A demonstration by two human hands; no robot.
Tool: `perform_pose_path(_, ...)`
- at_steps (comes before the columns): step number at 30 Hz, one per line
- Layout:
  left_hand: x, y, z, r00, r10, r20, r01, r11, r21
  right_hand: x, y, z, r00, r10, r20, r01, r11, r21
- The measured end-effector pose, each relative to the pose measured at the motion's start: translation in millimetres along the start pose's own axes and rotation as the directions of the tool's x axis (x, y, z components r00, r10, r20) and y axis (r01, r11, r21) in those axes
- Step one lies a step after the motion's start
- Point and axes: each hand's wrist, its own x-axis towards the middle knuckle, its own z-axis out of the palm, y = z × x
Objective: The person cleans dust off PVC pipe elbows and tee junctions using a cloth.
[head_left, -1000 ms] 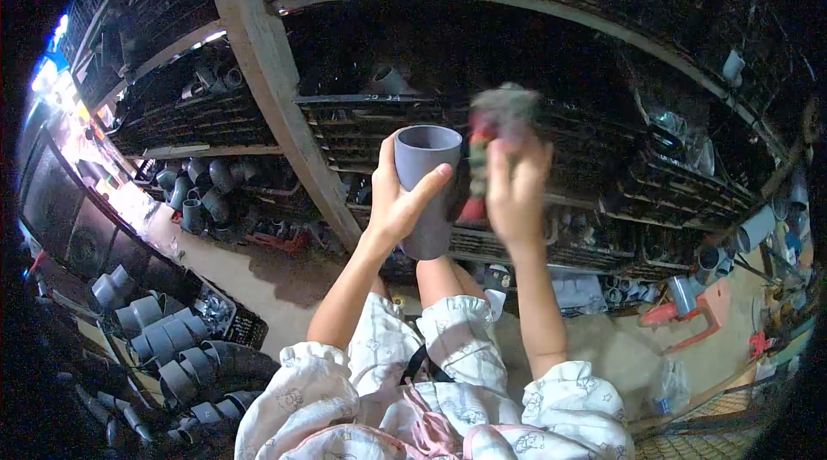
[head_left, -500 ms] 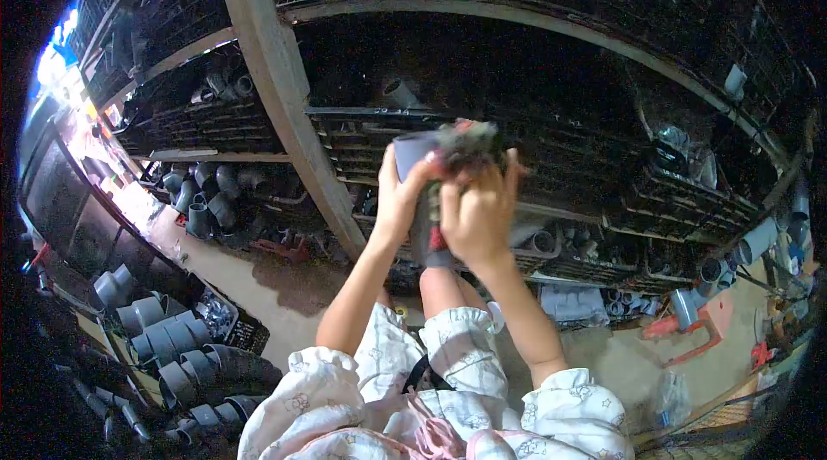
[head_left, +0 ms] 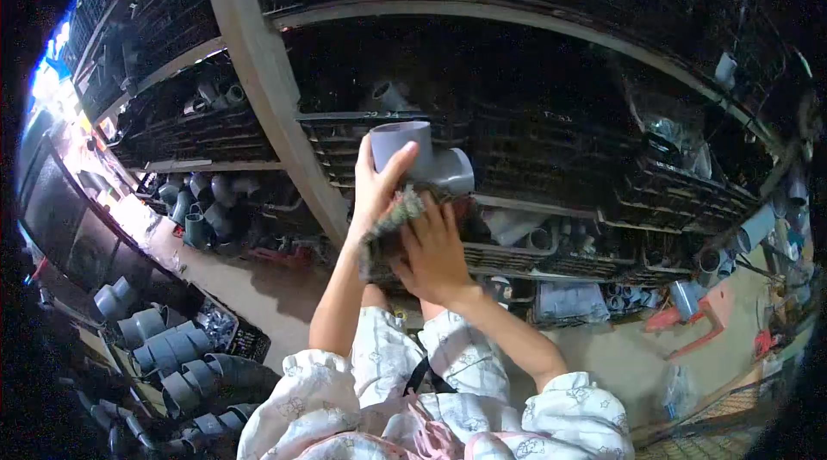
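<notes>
The pipe fitting [head_left: 419, 157] was smooth, matt grey plastic; the rag [head_left: 385, 226] rough, frayed cloth; the shelf post [head_left: 258, 98] bare, dull wood; the crates [head_left: 560, 150] black plastic.

The pipe fitting [head_left: 418, 158] is seen in a plain, even grey. The rag [head_left: 388, 223] is mottled grey-green, possibly with a darker patch, though blur hides the detail. The sleeves [head_left: 560, 413] are printed white with small faint grey figures, and a pink strip [head_left: 431, 436] is shown between them. The crates [head_left: 551, 141] are black, the post [head_left: 258, 72] pale beige, the stacked fittings [head_left: 172, 348] grey, and a red frame [head_left: 680, 315] is seen against the tan floor [head_left: 258, 275]
</notes>
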Motion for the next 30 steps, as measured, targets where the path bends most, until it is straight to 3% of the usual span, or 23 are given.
perform_pose_path(1, 5, -13, -8, 0.994, 0.103, -0.037, -0.096, 0.985, 0.143, 1, 7, -1, 0.999, 0.025, -0.046, -0.028, 0.998, -0.054)
perform_pose_path(4, -4, -11, -3, 0.995, 0.034, -0.096, -0.022, 0.992, 0.124, 28, 25, -22, 0.904, 0.245, -0.35, -0.19, 0.965, 0.183)
perform_pose_path(5, -3, -12, -3, 0.994, 0.083, -0.077, -0.065, 0.975, 0.214, 29, 37, -29, 0.885, 0.389, -0.255, -0.294, 0.893, 0.341)
perform_pose_path(6, -5, -11, -2, 0.996, 0.046, -0.077, -0.033, 0.985, 0.168, 29, 52, -38, 0.849, 0.509, -0.14, -0.393, 0.787, 0.476)
perform_pose_path(8, -11, -6, 0, 0.997, -0.025, -0.075, 0.03, 0.997, 0.075, 31, 69, -67, 0.663, 0.741, -0.109, -0.493, 0.542, 0.68)
perform_pose_path(10, -10, -2, 0, 0.996, 0.002, -0.094, 0.004, 0.998, 0.069, 31, 76, -72, 0.456, 0.716, -0.528, -0.242, 0.671, 0.701)
perform_pose_path(12, -7, -1, 0, 0.992, 0.068, -0.108, -0.053, 0.989, 0.135, 30, 70, -69, 0.557, 0.509, -0.656, -0.191, 0.847, 0.495)
perform_pose_path(13, -7, -1, 1, 0.99, 0.076, -0.116, -0.059, 0.988, 0.142, 29, 55, -68, 0.671, 0.385, -0.634, -0.177, 0.913, 0.368)
perform_pose_path(15, -6, -1, 6, 0.988, 0.086, -0.127, -0.066, 0.986, 0.154, 25, 30, -48, 0.871, 0.157, -0.465, -0.064, 0.976, 0.208)
perform_pose_path(16, -4, -4, 5, 0.99, 0.076, -0.115, -0.061, 0.989, 0.135, 24, 14, -40, 0.945, 0.126, -0.302, -0.112, 0.992, 0.062)
perform_pose_path(17, -1, -9, 2, 0.993, 0.066, -0.102, -0.054, 0.992, 0.117, 19, 7, -22, 0.919, 0.12, -0.376, -0.08, 0.99, 0.12)
perform_pose_path(20, 0, -4, -5, 0.997, -0.047, -0.053, 0.042, 0.996, -0.081, 3, 1, -16, 0.964, -0.119, -0.236, 0.129, 0.991, 0.025)
perform_pose_path(22, 10, -20, -19, 0.992, -0.125, 0.017, 0.125, 0.992, -0.021, 18, 10, -32, 0.957, -0.076, -0.281, 0.101, 0.992, 0.075)
perform_pose_path(24, 6, -40, -18, 0.995, 0.092, 0.036, -0.089, 0.992, -0.09, 37, 13, -44, 0.941, -0.01, -0.337, 0.045, 0.994, 0.098)
perform_pose_path(26, -7, -21, -4, 0.998, -0.05, 0.031, 0.056, 0.971, -0.234, 49, 11, -47, 0.91, 0.078, -0.406, -0.046, 0.995, 0.087)
perform_pose_path(28, 15, -49, -28, 0.986, 0.098, 0.137, -0.07, 0.978, -0.197, 38, 0, -41, 0.947, 0.021, -0.32, -0.019, 1.0, 0.01)
perform_pose_path(29, 9, 1, -10, 0.994, -0.105, -0.005, 0.105, 0.992, 0.068, 28, -4, -35, 0.971, -0.029, -0.239, 0.026, 1.0, -0.013)
perform_pose_path(30, 10, 8, -8, 0.999, -0.04, 0.006, 0.039, 0.998, 0.046, 19, -6, -28, 0.984, -0.08, -0.159, 0.076, 0.997, -0.032)
